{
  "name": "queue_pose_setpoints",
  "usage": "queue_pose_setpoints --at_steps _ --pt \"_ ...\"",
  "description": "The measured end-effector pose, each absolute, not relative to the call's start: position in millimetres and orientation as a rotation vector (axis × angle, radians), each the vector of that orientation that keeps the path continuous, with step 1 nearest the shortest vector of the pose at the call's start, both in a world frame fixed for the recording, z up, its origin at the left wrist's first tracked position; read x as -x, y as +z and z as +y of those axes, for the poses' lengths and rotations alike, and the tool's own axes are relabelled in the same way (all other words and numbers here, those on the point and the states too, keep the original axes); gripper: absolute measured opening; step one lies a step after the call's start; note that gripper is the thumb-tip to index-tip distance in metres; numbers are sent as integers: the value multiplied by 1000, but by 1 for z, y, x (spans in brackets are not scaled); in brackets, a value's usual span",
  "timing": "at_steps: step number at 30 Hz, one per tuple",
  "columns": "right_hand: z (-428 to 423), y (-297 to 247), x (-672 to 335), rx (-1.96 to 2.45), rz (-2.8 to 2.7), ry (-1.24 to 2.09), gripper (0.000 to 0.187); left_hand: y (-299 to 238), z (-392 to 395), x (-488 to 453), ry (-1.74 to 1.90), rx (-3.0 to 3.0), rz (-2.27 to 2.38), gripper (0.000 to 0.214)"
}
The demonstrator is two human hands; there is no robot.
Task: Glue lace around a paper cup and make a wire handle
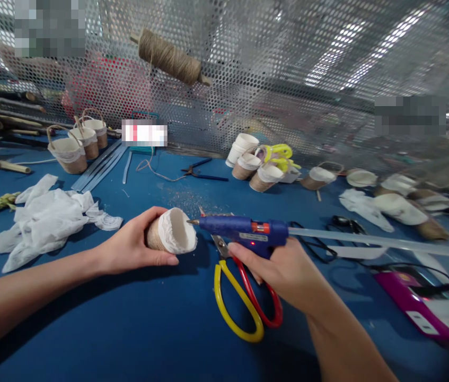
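My left hand (137, 241) is wrapped round a small paper cup (176, 233) covered in twine, with white lace at its rim. The cup lies tilted, its mouth turned to the right. In my right hand (288, 270) is a blue hot glue gun (232, 227) with a red light on its side. Its nozzle points left, at the rim of the cup; whether they touch I cannot tell. A long clear glue stick (367, 242) runs out of the back of the gun. Scissors (244, 297) with yellow and red handles lie under the gun, partly hidden by my right hand.
White lace (49, 220) lies heaped at left, near finished cups with handles (71, 151) and loose glue sticks (100, 164). Pliers (204, 172) and more cups (266, 176) sit farther back. A purple power strip (415, 302) and cables are at right. A twine spool (170, 57) hangs on the mesh.
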State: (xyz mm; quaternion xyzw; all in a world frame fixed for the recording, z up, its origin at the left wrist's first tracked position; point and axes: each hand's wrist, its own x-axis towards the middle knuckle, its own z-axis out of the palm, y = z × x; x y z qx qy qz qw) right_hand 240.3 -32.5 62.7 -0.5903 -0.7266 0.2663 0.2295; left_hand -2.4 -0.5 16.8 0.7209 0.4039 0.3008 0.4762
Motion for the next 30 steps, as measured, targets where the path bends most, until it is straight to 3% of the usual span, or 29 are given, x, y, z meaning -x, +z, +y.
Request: queue_pose_setpoints --at_steps 7,30 --pt "-28 65 -244 1612 -2035 784 45 18 -1 3 721 -1745 949 60" --pt "-32 67 -243 1648 -1990 795 36 19 -2 3 709 -1830 972 61"
